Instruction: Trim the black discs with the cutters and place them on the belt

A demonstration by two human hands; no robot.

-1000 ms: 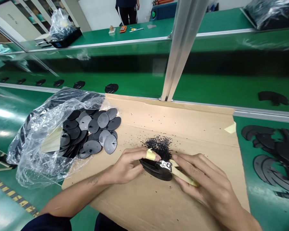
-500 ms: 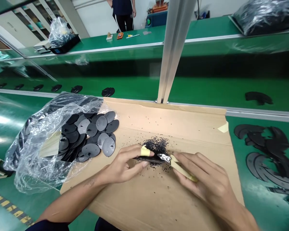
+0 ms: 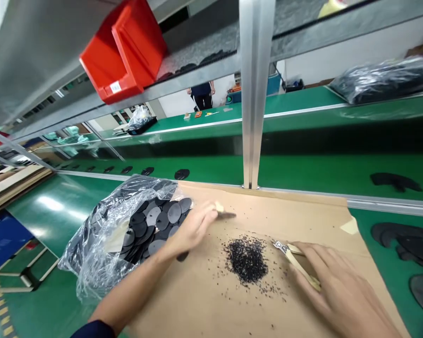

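My left hand (image 3: 196, 225), yellow tape round one finger, pinches a thin black plastic disc (image 3: 228, 214), seen nearly edge-on and blurred. It is above the cardboard (image 3: 204, 300), just right of a heap of black oval discs (image 3: 162, 220) in a clear plastic bag (image 3: 91, 263). My right hand (image 3: 334, 277) is wrapped round cutting pliers (image 3: 299, 265) with cream handles; their metal jaws point left. Between my hands lies a pile of tiny black plastic bits (image 3: 247, 259), with more scattered around it. Under my left wrist, a dark disc (image 3: 182, 256) partly shows.
Curved black parts (image 3: 414, 244) lie on the green table at the right. A metal post (image 3: 255, 94) rises behind the cardboard. Overhead, a red bin (image 3: 125, 51) sits on a shelf. Several black discs line the green strip behind. A person (image 3: 201, 95) stands far back.
My hands have moved apart: the left went up and left with the disc, away from the pliers. The right hand still holds the pliers. The head view has tilted up, revealing the shelf.
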